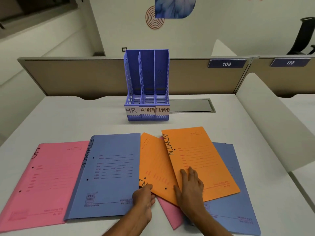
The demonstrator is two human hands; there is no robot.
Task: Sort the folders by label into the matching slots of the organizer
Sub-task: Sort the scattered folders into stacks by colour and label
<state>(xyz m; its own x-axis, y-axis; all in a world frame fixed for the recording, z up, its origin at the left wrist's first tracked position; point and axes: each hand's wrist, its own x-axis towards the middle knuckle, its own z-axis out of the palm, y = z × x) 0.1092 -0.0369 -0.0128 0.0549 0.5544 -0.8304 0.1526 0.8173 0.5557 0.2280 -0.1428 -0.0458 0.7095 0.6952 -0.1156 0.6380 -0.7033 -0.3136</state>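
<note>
A blue three-slot organizer (147, 86) stands upright at the back of the desk, its slots labelled HR, ADMIN and FINANCE from left to right, all empty. Several folders lie flat in front: a pink HR folder (39, 181) at left, a blue FINANCE folder (109, 174) beside it, two orange ADMIN folders, one (156, 166) under the other (201, 160), a second pink folder (170, 213) and another blue folder (235, 201) beneath them. My left hand (144, 200) pinches the lower orange folder's near edge. My right hand (190, 186) rests flat on the upper orange folder.
The white desk (88, 116) ends at a beige partition (81, 75) behind the organizer. A grey cable hatch (190, 105) lies right of the organizer. A white divider (265, 116) bounds the desk's right side. Number plates 109 and 110 hang on the partition.
</note>
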